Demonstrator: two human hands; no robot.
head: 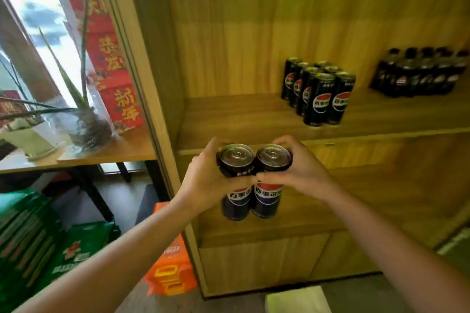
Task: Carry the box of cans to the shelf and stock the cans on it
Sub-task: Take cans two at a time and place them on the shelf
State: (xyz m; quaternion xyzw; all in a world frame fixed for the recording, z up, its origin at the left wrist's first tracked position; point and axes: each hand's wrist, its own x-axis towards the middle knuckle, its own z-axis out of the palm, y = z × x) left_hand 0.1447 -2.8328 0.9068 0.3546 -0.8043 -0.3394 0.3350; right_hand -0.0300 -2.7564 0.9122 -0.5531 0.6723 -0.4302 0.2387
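I hold two tall black cola cans side by side, upright, in front of the wooden shelf's front edge (381,136). My left hand (206,175) grips the left can (236,160). The right can (273,157) is gripped by my right hand (302,173). My fingertips meet between the cans at the front. Several matching cans (318,91) stand in a tight group on the shelf board, up and to the right of my hands. The box is not clearly in view; a pale corner (297,300) shows at the bottom edge.
A shrink-wrapped pack of dark bottles (419,73) sits far right on the same shelf. Left of the cabinet, a table (106,155) carries potted plants and red banners. Green packs (50,244) and an orange pack (170,256) lie on the floor.
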